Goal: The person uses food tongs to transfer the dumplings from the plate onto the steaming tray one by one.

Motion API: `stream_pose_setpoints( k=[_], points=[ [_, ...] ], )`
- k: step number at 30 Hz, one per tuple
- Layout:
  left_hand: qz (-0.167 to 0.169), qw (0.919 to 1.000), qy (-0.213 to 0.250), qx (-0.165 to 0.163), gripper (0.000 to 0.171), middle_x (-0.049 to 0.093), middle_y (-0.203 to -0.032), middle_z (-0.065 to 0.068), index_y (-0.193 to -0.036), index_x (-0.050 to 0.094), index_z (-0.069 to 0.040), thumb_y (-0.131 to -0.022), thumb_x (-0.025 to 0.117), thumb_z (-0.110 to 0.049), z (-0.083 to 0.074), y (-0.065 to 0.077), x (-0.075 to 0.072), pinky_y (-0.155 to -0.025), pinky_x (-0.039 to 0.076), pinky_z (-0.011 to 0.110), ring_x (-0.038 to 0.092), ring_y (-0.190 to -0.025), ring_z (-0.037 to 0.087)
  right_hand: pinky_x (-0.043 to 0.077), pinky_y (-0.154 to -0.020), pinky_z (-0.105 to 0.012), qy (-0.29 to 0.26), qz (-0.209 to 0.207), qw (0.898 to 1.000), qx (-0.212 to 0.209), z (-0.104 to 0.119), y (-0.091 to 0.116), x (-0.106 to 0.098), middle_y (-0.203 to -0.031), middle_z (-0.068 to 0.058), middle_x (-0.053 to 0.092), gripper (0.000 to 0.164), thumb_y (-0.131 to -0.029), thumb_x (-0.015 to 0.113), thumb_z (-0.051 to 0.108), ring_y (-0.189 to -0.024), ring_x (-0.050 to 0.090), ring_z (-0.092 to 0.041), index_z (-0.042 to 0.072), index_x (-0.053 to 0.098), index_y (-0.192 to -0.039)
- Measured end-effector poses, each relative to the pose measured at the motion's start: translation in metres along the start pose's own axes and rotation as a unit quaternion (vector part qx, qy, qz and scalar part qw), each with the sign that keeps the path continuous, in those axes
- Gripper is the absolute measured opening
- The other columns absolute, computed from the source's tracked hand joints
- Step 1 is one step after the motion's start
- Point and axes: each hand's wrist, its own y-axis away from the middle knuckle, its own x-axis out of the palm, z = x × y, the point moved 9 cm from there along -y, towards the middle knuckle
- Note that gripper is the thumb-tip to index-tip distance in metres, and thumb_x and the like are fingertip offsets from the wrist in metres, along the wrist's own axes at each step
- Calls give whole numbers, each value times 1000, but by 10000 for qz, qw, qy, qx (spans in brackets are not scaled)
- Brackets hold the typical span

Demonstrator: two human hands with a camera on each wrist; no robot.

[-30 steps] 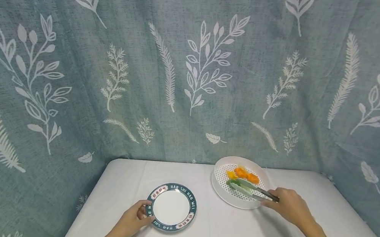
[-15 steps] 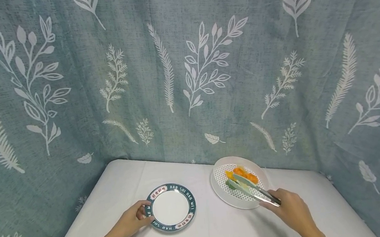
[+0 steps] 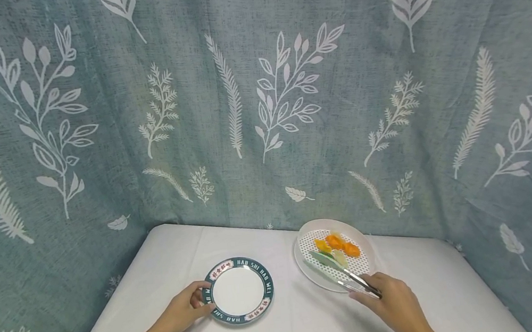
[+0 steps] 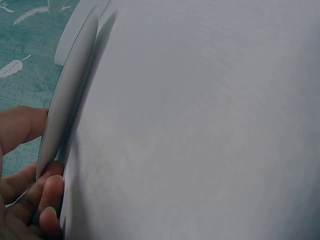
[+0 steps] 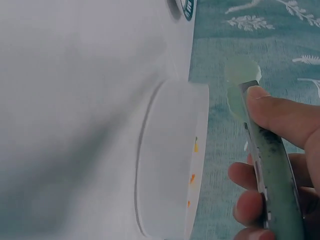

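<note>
My left hand (image 3: 188,304) grips the left rim of a white plate with a dark teal lettered border (image 3: 269,288). In the left wrist view the plate (image 4: 70,95) appears edge-on, thumb and fingers on its two faces. My right hand (image 3: 394,300) holds metal tongs with pale green tips (image 3: 354,278); the two tips stand apart over the left part of a white perforated basket (image 3: 308,230). Inside the basket lie a yellow piece (image 3: 322,245), orange pieces (image 3: 351,249) and a pale green piece (image 3: 340,258). A darker green piece is partly hidden by the tongs. I cannot tell whether the tongs hold anything.
A white cloth covers the table (image 3: 292,313). Behind it hangs a blue-green curtain with white leaf prints (image 3: 249,189), which continues along both sides. The basket's tall outer wall (image 5: 167,160) stands beside the tongs in the right wrist view.
The right hand has moved left and toward me, and the tongs' tips have shifted left from the green pieces and spread wider. The left hand and plate have stayed put.
</note>
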Motion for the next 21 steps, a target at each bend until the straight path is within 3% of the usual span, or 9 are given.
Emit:
stream_pose_setpoints(
  k=[6,13,17,21],
  points=[
    [49,9999,79,47,57,53,-89,-2,-125,56,-19,-76,79,-37,0,0,1,-60,43,29,47,-75,15,39,-59,-27,-93,61,9999,-99,18,8,13,-78,13,58,67,-69,66,70,-64,46,-7,17,73,-109],
    [42,9999,54,81,58,53,-89,-2,-125,56,-18,-76,79,-37,0,0,1,-60,43,29,47,-75,15,41,-59,-23,-231,91,9994,-240,40,15,29,-77,16,57,54,-68,78,54,-63,45,-4,17,74,-108],
    [15,10000,18,48,58,53,-89,-2,-126,56,-18,-76,78,-39,0,0,0,-60,44,29,48,-74,15,45,-62,-23,-300,132,9984,-458,53,18,39,-83,17,60,52,-69,78,53,-65,46,-1,17,74,-106],
    [-4,10000,8,44,58,53,-90,-2,-126,56,-18,-76,78,-38,0,0,-1,-60,44,29,48,-74,15,44,-61,-21,-434,449,9966,-545,63,21,54,-83,16,61,53,-71,76,54,-65,46,-1,16,74,-107]
  ],
)
